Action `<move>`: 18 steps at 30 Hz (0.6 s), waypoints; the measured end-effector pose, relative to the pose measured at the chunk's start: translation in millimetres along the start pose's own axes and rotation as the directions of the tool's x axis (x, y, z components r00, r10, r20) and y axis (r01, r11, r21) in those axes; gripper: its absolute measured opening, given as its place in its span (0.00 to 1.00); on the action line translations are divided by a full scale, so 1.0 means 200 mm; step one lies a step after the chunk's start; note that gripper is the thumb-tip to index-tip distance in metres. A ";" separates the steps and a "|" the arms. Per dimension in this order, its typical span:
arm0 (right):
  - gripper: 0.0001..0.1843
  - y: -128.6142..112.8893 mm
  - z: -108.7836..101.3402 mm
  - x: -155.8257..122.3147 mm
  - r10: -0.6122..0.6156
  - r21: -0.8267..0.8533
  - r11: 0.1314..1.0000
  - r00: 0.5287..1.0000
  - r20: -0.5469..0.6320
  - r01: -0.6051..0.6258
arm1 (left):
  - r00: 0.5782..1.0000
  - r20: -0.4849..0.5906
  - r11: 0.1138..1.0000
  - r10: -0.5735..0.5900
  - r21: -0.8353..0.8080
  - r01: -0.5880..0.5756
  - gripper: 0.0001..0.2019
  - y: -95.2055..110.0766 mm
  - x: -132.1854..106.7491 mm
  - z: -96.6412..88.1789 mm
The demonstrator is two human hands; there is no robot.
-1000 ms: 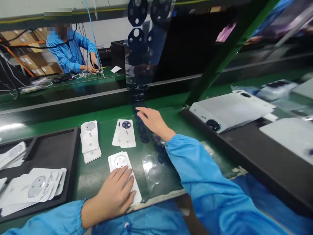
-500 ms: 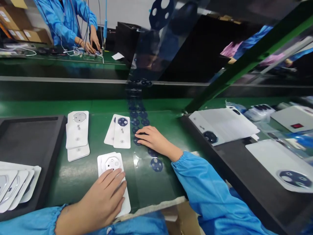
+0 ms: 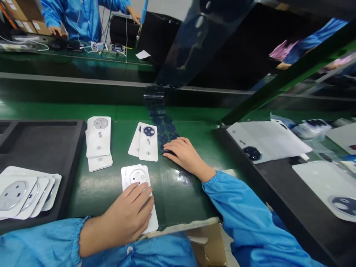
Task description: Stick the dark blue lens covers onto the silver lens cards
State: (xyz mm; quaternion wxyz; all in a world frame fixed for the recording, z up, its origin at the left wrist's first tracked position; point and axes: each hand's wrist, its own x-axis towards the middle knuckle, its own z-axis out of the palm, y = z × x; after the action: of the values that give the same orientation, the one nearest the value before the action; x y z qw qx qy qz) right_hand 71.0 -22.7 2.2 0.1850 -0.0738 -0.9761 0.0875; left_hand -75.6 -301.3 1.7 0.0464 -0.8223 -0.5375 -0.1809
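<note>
In the lower centre of the frame, the left hand (image 3: 119,215) lies flat, fingers extended close together, on a small stack of white phone back panels (image 3: 152,221) with a round camera area at its top. At the centre, the right hand (image 3: 185,155) is narrowed, thumb near fingertips, at the lower part of a clear film strip with dark blue camera-lens discs (image 3: 170,128); whether it grips a disc cannot be told. The strip runs up to the top of the frame. Just left of it lie two overlapping panels with dark lens discs (image 3: 148,150); farther left is another panel stack (image 3: 99,142). A black tray (image 3: 47,148) at left holds fanned panels, and a second tray (image 3: 280,181) at right holds larger white panels (image 3: 272,139).
</note>
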 end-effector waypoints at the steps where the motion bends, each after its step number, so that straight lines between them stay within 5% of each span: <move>1: 0.08 -0.01 0.00 0.00 -0.007 -0.018 1.000 1.000 -0.007 0.007 | 1.000 0.002 1.000 0.001 0.002 -0.001 0.18 0.00 0.00 0.00; 18: 0.12 -0.04 -0.01 0.00 0.057 0.110 0.993 0.997 -0.052 -0.051 | 0.999 0.017 0.998 0.043 0.054 -0.044 0.20 -0.01 -0.01 0.00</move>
State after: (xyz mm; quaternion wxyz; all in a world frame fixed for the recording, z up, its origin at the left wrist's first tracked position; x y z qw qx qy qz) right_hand 71.5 -29.9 5.3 0.2132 -0.0922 -0.9621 0.1431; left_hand -77.6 -301.9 1.3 0.0682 -0.8338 -0.5244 -0.1585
